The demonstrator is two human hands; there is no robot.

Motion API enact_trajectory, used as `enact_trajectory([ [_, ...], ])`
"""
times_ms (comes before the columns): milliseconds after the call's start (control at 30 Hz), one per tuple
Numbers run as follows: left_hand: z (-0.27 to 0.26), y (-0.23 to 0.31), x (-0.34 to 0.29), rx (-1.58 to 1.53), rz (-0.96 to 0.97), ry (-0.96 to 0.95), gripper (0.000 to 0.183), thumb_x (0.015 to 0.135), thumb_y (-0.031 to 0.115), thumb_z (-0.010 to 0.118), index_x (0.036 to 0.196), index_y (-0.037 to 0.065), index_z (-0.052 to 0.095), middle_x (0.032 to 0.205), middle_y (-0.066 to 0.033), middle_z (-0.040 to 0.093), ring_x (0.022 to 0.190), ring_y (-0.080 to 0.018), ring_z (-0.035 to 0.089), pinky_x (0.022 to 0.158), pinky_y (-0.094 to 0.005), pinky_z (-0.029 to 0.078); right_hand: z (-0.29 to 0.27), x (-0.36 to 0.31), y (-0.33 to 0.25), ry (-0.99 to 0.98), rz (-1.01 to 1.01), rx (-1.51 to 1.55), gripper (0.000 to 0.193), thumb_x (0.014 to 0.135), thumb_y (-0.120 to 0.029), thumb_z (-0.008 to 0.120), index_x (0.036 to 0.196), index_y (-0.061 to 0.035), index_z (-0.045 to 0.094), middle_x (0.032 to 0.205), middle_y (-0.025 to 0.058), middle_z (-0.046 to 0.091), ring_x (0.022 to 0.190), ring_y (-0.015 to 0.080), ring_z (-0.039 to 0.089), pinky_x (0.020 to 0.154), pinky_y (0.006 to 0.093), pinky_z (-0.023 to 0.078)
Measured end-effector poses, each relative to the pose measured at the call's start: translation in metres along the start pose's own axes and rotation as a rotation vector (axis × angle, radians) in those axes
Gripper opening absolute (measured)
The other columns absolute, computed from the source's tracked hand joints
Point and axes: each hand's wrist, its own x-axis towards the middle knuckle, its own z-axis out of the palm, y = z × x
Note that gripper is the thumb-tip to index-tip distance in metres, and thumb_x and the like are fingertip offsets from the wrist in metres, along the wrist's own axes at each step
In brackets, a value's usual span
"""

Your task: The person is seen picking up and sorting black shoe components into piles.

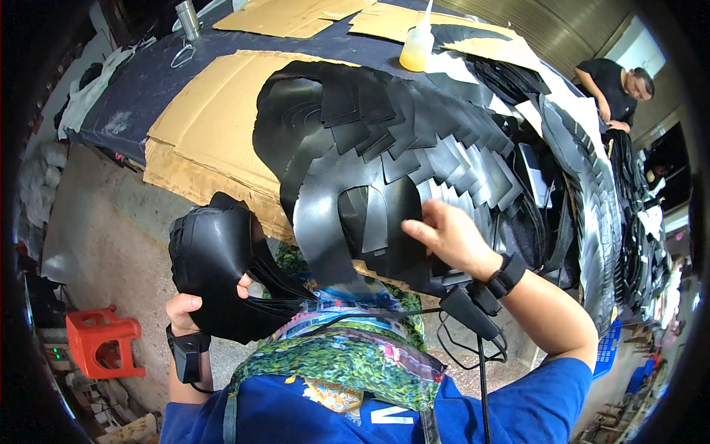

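Note:
My left hand (pixel 185 309) grips a thick bundle of curved black leather pieces (pixel 211 240), held low off the table's near edge. Its thumb and a fingertip show, pressed against the bundle; the other fingers are behind it. My right hand (pixel 455 237) is over a spread of overlapping black leather pieces (pixel 436 163) on the table. The thumb stands out from the other fingers, and no piece shows between them. Beneath and left of this hand is a U-shaped black leather piece (pixel 318 214).
Cardboard sheets (pixel 214 111) cover part of the dark table (pixel 111 118). A squeeze bottle of yellow liquid (pixel 416 48) and a metal flask (pixel 188 20) stand toward the back. A red stool (pixel 105 342) is on the floor at left. Another person (pixel 610 92) works at far right.

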Motion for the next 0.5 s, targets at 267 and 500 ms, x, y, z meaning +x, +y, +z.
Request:
enact_trajectory([
  [267, -0.005, -0.004, 0.002, -0.024, 0.008, 0.009, 0.074, 0.055, 0.023, 0.055, 0.118, -0.010, 0.035, 0.098, -0.0262, 0.054, 0.083, -0.0302, 0.058, 0.078, -0.0365, 0.046, -0.014, -0.015, -0.020, -0.037, 0.347, 0.669, 0.069, 0.076, -0.027, 0.065, 0.121, 0.0143, 0.031, 0.109, 0.0182, 0.049, 0.084, 0.0175, 0.056, 0.074, 0.0275, 0.047],
  [500, -0.014, -0.009, 0.008, -0.091, -0.011, -0.031, 0.074, 0.056, 0.022, 0.055, 0.119, -0.009, 0.034, 0.099, -0.0263, 0.054, 0.084, -0.0303, 0.058, 0.079, -0.0369, 0.046, -0.013, 0.018, -0.035, -0.205, 0.447, 0.474, 0.042, 0.077, -0.025, 0.064, 0.099, 0.0096, 0.054, 0.085, 0.0132, 0.061, 0.072, 0.0146, 0.059, 0.062, 0.0265, 0.047],
])
